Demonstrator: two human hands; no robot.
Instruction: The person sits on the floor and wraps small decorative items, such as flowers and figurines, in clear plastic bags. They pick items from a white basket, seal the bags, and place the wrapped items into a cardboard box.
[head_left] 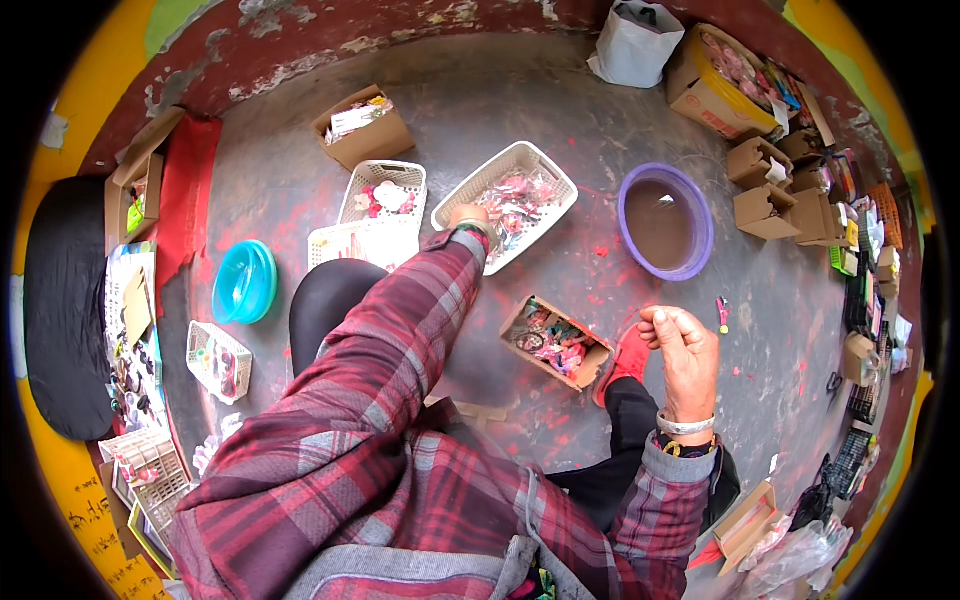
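1. The left hand is at the near-left short end of a white basket, its wrist over the rim and its fingers inside. The fingers are hidden, so I cannot tell whether they grasp anything.
2. The basket stands on the floor, well short of the far edge. Its long axis slants: one short end faces back toward the person's left knee, the other points away to the far right. Small red and pink packaged pieces lie inside.
3. The right hand is raised above the floor, thumb against the curled fingers as in a pinch; whether something small is between the tips I cannot tell.
4. Left of that hand, a cardboard box holds a colourful jumble. Its long axis runs from far-left to near-right, roughly across the basket's, with the near-right end beside a red shoe.
5. Beyond the right hand stands a round purple basin of brown liquid.
6. A smaller white basket stands just left of the first, about as far from the floor's far edge.
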